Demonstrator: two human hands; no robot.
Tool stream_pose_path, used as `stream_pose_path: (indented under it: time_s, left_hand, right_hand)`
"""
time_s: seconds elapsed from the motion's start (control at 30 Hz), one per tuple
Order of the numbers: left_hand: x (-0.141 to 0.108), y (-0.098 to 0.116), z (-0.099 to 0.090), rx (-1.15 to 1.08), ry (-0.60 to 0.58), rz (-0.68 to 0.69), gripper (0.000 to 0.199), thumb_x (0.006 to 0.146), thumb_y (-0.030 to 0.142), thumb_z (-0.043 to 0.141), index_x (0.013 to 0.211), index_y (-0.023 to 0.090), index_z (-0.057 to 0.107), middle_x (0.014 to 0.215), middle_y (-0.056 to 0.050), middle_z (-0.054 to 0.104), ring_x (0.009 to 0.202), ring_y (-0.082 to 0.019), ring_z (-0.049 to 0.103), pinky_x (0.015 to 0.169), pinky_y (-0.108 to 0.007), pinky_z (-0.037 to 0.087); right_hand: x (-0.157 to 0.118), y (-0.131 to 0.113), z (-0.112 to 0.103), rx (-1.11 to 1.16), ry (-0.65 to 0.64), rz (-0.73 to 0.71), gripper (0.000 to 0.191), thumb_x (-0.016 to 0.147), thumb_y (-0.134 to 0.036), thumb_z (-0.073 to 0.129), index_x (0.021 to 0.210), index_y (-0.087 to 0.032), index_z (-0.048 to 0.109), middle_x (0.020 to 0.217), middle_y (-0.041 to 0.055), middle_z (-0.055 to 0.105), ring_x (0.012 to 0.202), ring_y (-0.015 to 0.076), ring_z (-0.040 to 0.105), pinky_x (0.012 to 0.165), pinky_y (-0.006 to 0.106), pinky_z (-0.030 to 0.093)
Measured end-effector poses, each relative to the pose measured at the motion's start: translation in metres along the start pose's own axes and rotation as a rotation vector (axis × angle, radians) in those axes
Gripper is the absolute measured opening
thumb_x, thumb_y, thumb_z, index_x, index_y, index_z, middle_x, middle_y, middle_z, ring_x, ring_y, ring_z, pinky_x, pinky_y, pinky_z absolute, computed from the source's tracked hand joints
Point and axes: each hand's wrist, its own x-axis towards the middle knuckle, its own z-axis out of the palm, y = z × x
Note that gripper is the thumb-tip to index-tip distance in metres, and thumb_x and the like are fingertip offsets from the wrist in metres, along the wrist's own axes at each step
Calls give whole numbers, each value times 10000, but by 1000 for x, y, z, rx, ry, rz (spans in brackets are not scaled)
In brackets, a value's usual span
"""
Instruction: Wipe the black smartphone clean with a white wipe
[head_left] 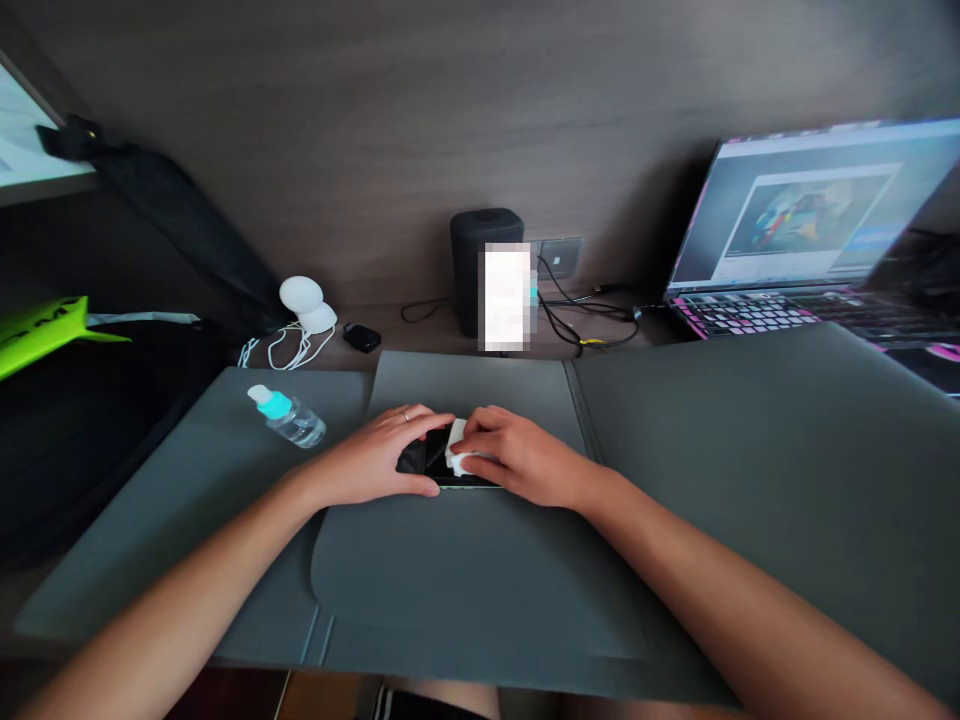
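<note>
The wall (337, 120) is brown with a wood-like grain. Below it, a grey mat (750, 480) covers most of the desk, its middle panel edged by seams. A black bag (75, 430) fills the left side, with a bright green piece (45, 335) against it. The laptop (810, 220) stands open at the right, its screen lit, with pink-edged keys. Near the middle of the wall, the black speaker (466, 280) stands upright; a pixelated white patch hides part of it. Beside it are a socket (564, 258) and tangled black cables (553, 325).

The right hand (529, 462) has its thumb and fingertips pinched on a crumpled white cloth (458, 452), pressed to the top of the phone (436, 458). The left hand (375, 462) spans the phone's other end, thumb at the near edge and fingers at the far edge, clamped across it. The phone lies flat on the mat's middle panel, dark side up.

The clear bottle (298, 424) lies tilted over on the mat, left of that hand, its turquoise collar towards the bag. Behind it are a white camera (304, 300) with a looped white cord and a small black fob (362, 337). A thin ring (406, 416) is on a left finger.
</note>
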Motion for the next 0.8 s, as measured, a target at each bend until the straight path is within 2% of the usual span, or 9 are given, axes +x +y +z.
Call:
stream_pose_path:
  time_s: [0.17,0.37,0.57,0.7,0.8]
  left_hand:
    - [-1,0,1,11,10,2,720,843,379,710,1473,334,364,1372,-54,505,1255,-279,499,1039,-405,425]
    - [0,2,1,32,4,14,690,859,367,680,1469,326,361,1358,-60,507,1244,-276,501,1037,-413,428]
    - [-1,5,0,46,8,26,676,851,361,675,1456,316,378,1340,-54,516,1242,-283,503,1039,-415,426]
    - [0,6,1,63,6,23,634,860,382,657,1438,313,404,1334,-56,517,1229,-283,508,1031,-421,428]
    - [1,5,2,73,15,27,575,867,398,648,1400,305,454,1318,-56,530,1218,-283,515,1022,-415,435]
  right_hand:
    - [-1,-1,0,52,-76,-78,216,959,-188,547,1112,-167,699,969,79,591,951,185,557,900,333,449]
    - [-1,5,-3,23,14,85,200,965,-193,533,1080,-150,691,974,84,591,903,179,574,848,327,466]
    - [-3,0,-5,84,-81,-32,176,940,-164,569,1059,-176,698,953,67,614,931,179,580,880,321,461]
    - [-2,7,-8,29,7,102,171,956,-182,545,1034,-158,695,942,72,597,870,172,590,818,313,473]
    - [1,5,-5,-3,8,61,170,959,-180,539,1020,-165,697,947,78,602,880,177,581,837,325,468]
